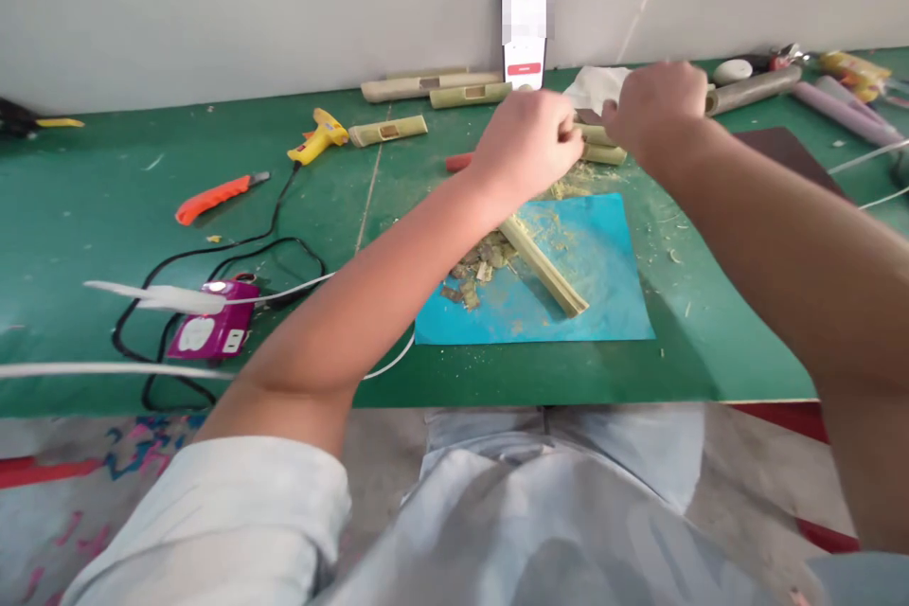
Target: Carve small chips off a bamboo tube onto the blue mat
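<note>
My left hand [526, 148] is closed, raised over the back edge of a blue sheet [625, 303]; its curled fingers hide whatever may be in them. My right hand [659, 104], slightly blurred, is also closed, farther back and to the right, beside a crumpled white tissue [595, 87]. What it grips, if anything, cannot be made out. Bamboo pieces [605, 154] lie behind and between the hands. A split bamboo length [546, 267] rests slantwise on the sheet, beside a heap of chips [487, 258]. A red object [458, 162] shows partly behind my left wrist.
On the green table [85, 227] are an orange cutter [219, 199], a yellow glue gun [317, 138] and a purple power adapter [214, 327] with cables. Notched bamboo tubes [389, 131] lie behind. A phone [525, 24] leans on the wall. A dark board [788, 156] lies right.
</note>
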`<act>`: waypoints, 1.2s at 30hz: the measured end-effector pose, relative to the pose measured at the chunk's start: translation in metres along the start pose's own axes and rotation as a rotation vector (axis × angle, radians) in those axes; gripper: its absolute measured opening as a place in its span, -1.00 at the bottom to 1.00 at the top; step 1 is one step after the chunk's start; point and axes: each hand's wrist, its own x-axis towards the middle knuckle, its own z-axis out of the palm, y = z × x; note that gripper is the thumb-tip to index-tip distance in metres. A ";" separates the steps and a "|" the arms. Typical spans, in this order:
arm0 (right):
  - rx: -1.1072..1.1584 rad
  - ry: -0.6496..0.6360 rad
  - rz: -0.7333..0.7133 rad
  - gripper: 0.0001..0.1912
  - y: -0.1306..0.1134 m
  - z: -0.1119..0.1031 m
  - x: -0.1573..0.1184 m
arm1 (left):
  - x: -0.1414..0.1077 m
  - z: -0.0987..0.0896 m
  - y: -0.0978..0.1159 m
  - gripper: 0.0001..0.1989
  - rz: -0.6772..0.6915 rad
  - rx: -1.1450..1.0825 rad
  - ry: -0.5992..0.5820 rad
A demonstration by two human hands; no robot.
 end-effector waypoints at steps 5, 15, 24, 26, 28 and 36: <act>0.199 0.226 -0.178 -0.73 0.001 0.048 -0.099 | -0.054 0.004 -0.028 -0.81 -0.028 -0.131 -0.026; 0.271 0.138 -0.312 -0.58 -0.009 0.081 -0.161 | -0.105 0.049 -0.058 -0.84 -0.036 -0.422 0.185; 0.054 -0.030 -0.338 -0.69 -0.022 0.078 -0.158 | -0.100 0.061 -0.065 -0.86 0.087 -0.310 0.194; 0.066 -0.061 -0.330 -0.70 -0.022 0.083 -0.159 | -0.102 0.064 -0.064 -0.85 0.141 -0.259 0.190; 0.096 -0.067 -0.325 -0.70 -0.023 0.088 -0.159 | -0.104 0.067 -0.063 -0.83 0.224 -0.246 0.178; 0.249 0.025 -0.345 -0.69 -0.020 0.101 -0.161 | -0.109 0.064 -0.062 -0.75 0.238 -0.018 0.193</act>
